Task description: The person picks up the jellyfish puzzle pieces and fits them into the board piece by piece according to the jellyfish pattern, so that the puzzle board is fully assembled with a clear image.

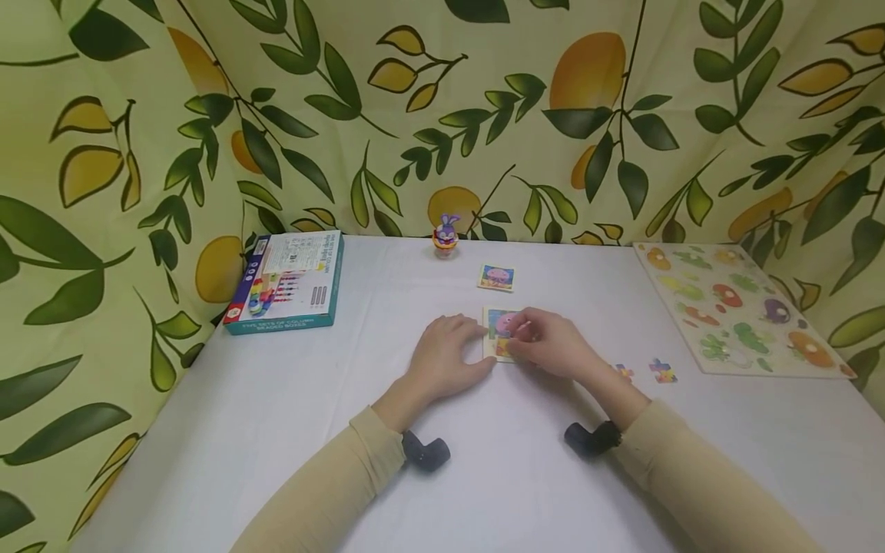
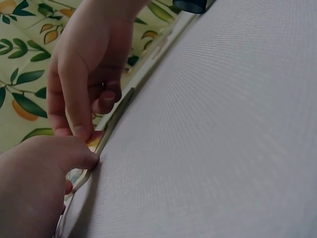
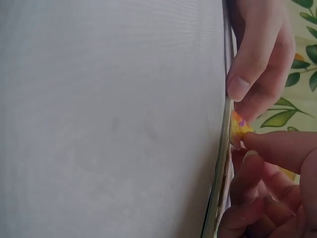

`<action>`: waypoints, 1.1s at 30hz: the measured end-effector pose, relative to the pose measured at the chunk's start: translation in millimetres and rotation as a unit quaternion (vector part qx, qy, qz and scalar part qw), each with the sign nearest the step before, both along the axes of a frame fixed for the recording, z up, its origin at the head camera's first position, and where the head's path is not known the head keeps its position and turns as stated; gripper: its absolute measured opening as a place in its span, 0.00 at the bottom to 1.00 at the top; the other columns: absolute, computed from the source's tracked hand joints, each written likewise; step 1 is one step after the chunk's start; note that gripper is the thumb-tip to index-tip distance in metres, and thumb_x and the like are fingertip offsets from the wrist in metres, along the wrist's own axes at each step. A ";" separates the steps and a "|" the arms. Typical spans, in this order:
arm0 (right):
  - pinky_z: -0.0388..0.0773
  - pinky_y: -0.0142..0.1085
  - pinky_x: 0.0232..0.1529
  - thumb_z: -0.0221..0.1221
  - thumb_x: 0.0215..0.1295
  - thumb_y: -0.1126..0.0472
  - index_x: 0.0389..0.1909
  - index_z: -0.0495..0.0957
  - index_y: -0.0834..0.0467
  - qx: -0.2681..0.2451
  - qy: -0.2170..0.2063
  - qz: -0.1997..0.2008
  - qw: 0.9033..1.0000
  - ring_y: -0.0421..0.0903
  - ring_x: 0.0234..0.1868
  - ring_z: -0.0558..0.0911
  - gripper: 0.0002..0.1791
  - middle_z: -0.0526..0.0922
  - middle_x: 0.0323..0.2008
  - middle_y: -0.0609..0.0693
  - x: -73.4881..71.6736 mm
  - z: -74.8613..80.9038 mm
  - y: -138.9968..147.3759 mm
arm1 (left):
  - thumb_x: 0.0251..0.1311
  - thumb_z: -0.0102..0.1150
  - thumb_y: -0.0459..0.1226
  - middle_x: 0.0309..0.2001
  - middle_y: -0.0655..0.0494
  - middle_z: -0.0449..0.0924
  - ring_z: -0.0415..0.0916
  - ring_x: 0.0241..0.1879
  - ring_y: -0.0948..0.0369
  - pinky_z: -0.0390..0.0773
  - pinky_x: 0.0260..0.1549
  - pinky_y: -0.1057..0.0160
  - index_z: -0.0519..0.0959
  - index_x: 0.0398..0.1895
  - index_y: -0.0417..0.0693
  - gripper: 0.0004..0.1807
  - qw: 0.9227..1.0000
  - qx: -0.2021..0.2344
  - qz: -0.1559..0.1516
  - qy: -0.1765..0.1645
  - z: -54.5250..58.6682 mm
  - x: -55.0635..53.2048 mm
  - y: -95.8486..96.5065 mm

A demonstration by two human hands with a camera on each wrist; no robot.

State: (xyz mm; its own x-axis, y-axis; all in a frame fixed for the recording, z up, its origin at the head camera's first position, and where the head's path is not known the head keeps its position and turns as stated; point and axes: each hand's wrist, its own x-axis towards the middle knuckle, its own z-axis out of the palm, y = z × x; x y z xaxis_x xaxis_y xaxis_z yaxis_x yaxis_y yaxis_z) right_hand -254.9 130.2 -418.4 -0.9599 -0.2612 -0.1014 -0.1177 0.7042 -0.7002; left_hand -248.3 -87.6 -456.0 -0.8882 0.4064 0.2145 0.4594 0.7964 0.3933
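Note:
A small jigsaw puzzle board [image 1: 489,356] with a pink cartoon figure lies flat on the white cloth, partly covered by both hands. My left hand [image 1: 445,357] holds its left side, the thumb at the near edge and the fingers farther up. From the right, my right hand [image 1: 553,343] reaches over the board and pinches a yellow and orange puzzle piece [image 3: 239,125] between thumb and index finger. In the right wrist view this piece stands tilted at the board's surface, close to the left thumb. The fingertips hide part of it.
Two loose puzzle pieces [image 1: 663,371] lie right of the right forearm. A small picture card [image 1: 496,278] sits beyond the board, with a purple rabbit toy [image 1: 445,236] behind it. A teal-edged box [image 1: 283,280] is at the left, a wooden vegetable board [image 1: 743,307] at the right.

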 end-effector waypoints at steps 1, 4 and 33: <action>0.82 0.40 0.37 0.67 0.65 0.58 0.48 0.80 0.55 0.005 0.008 0.003 1.000 0.49 0.37 0.81 0.13 0.84 0.40 0.51 0.1 0.4 -1.0 | 0.62 0.63 0.57 0.60 0.57 0.79 0.70 0.65 0.56 0.60 0.72 0.55 0.82 0.59 0.55 0.27 1.000 -0.001 0.000 0.002 -0.1 0.0 0.1; 0.82 0.44 0.44 0.67 0.65 0.58 0.48 0.81 0.56 0.016 0.025 0.009 1.000 0.51 0.43 0.81 0.12 0.84 0.41 0.51 0.3 1.7 -4.6 | 0.62 0.63 0.57 0.60 0.57 0.79 0.70 0.65 0.56 0.60 0.73 0.55 0.82 0.59 0.55 0.27 1.000 -0.001 0.001 0.001 -0.1 0.4 0.3; 0.76 0.40 0.37 0.70 0.63 0.57 0.38 0.86 0.52 0.063 0.035 -0.001 0.997 0.48 0.35 0.79 0.06 0.83 0.31 0.46 -4.9 1.3 -16.7 | 0.61 0.63 0.56 0.60 0.56 0.80 0.70 0.66 0.55 0.60 0.72 0.54 0.82 0.59 0.55 0.27 1.000 0.011 -0.006 0.010 0.8 0.2 -1.1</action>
State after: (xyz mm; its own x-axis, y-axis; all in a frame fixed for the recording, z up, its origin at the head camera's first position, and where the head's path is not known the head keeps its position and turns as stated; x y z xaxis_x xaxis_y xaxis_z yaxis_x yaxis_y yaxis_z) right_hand -259.8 113.5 -417.1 -0.9666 -0.2477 -0.0652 -0.1616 0.7871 -0.5953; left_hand -248.0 -88.7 -455.3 -0.8786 0.4124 0.2406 0.4770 0.7814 0.4024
